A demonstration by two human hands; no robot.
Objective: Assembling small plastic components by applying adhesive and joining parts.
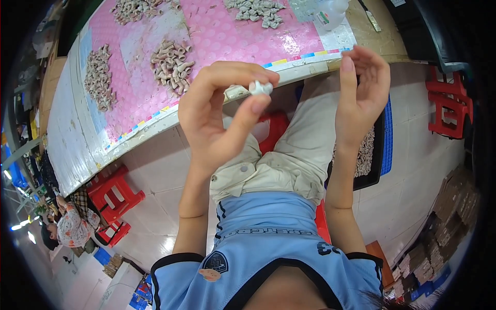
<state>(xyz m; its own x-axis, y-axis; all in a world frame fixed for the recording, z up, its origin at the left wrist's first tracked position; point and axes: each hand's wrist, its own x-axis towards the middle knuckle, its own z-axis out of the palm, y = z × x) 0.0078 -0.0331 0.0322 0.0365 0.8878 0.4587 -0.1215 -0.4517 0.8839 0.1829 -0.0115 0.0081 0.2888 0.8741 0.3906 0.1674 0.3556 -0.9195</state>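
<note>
My left hand [219, 111] is raised near the table's front edge, thumb and forefinger pinching a small white knobbly piece [261, 88]. The piece looks like a little moulded figure, but its exact kind is too small to make out. Off to the right, my right hand [363, 88] is held up apart from it, the thumb away from loosely curled fingers and nothing visible in it. Left of my left hand lies a pile of small beige-brown pieces [172, 67] on the pink table sheet [217, 39]. A pile of pale grey-green pieces [254, 10] lies farther back.
More brownish piles [100, 77] lie at the table's left. A translucent bottle [330, 14] and a thin tool [371, 19] are at the far right. A black tray of small pieces [366, 160] is beside my right forearm. Red stools [114, 194] and another person [76, 227] are at the left.
</note>
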